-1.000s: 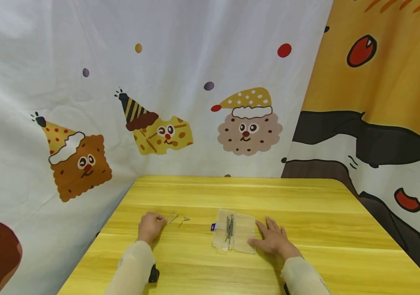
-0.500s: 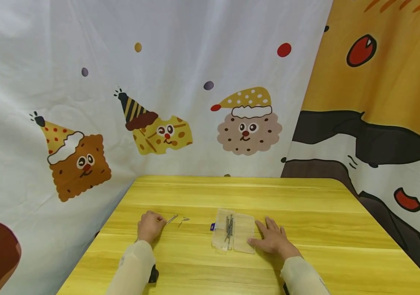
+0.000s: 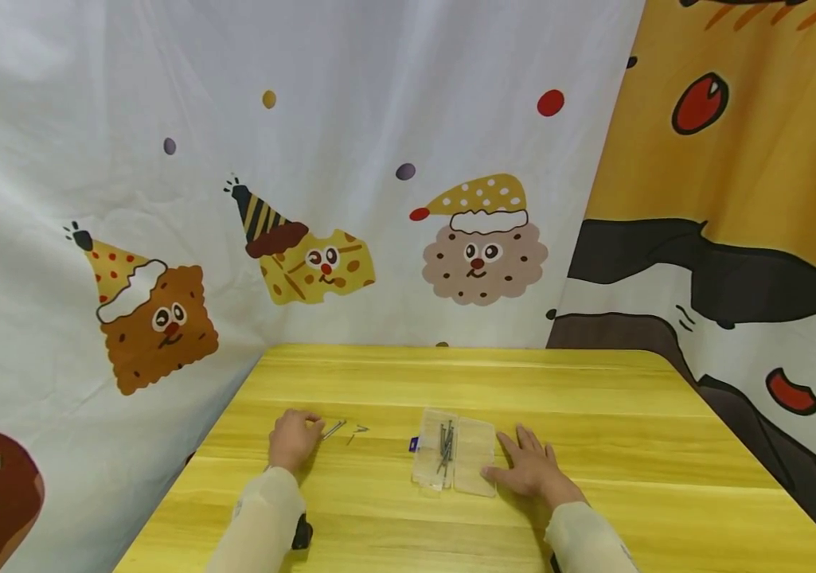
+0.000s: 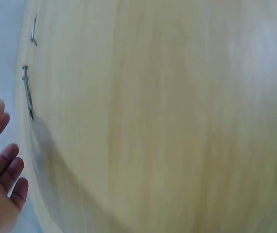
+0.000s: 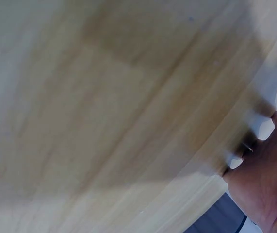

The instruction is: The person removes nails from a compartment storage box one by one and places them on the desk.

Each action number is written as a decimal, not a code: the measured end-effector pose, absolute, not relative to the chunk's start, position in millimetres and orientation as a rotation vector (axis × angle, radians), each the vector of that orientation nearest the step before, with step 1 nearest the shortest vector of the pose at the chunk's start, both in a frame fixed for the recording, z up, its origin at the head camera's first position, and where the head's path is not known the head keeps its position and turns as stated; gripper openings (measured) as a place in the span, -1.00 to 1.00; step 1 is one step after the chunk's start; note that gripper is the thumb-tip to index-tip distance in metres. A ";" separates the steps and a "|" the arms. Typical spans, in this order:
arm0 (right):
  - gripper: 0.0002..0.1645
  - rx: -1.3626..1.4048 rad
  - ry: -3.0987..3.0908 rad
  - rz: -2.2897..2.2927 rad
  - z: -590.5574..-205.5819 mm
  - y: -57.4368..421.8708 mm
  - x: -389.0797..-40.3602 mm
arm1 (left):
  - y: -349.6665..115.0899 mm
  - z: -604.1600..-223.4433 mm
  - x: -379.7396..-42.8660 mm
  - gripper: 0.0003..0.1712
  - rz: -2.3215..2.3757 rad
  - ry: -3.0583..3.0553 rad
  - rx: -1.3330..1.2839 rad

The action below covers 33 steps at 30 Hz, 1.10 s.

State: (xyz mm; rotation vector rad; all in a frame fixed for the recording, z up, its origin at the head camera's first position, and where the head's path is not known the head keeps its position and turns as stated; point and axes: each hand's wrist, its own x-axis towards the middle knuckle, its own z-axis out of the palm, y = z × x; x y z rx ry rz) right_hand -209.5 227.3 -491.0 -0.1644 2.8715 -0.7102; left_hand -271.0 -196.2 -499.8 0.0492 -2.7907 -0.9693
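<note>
My left hand [image 3: 296, 438] is low over the left of the table, beside a pair of long grey nails [image 3: 334, 430] lying close together. In the left wrist view, the fingers [image 4: 6, 162] are loosely bent, with a gap between them and the long nails [image 4: 28, 92]. Smaller nails [image 3: 359, 430] lie just to the right. A clear plastic box [image 3: 474, 458] is unfolded flat in the middle, with several long nails [image 3: 446, 447] in its left half. My right hand [image 3: 531, 465] rests spread at the box's right edge, its thumb touching that half.
The box has a small blue-purple latch [image 3: 414, 443] on its left side. The wooden table [image 3: 594, 414] reaches back to a cloth backdrop [image 3: 350, 95] printed with cartoon figures.
The long nails by my left hand stood apart in a V and now lie together. The left hand's fingers have shifted slightly; the right hand has stayed in place.
</note>
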 end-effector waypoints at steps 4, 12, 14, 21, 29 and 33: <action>0.05 -0.170 2.874 -0.720 -489.9 227.5 -208.9 | -180.5 -495.7 -274.2 -0.65 -1.033 -2.723 0.037; 0.05 -0.175 2.881 -0.711 -490.1 227.8 -210.5 | -137.2 -476.9 -276.1 -0.65 -1.155 -2.638 -0.031; 0.05 -0.173 2.879 -0.705 -490.0 227.7 -210.6 | -126.1 -474.6 -275.1 -0.64 -1.190 -2.625 -0.041; 0.07 -0.167 2.874 -0.691 -492.2 227.5 -210.9 | -87.8 -474.1 -268.0 -0.67 -1.300 -2.580 -0.056; 0.05 -0.166 2.867 -0.700 -490.6 226.8 -209.7 | -44.8 -477.7 -256.1 -0.71 -1.449 -2.533 -0.072; 0.04 -0.165 2.868 -0.695 -489.1 226.6 -209.0 | -27.7 -478.8 -247.5 -0.72 -1.475 -2.519 -0.084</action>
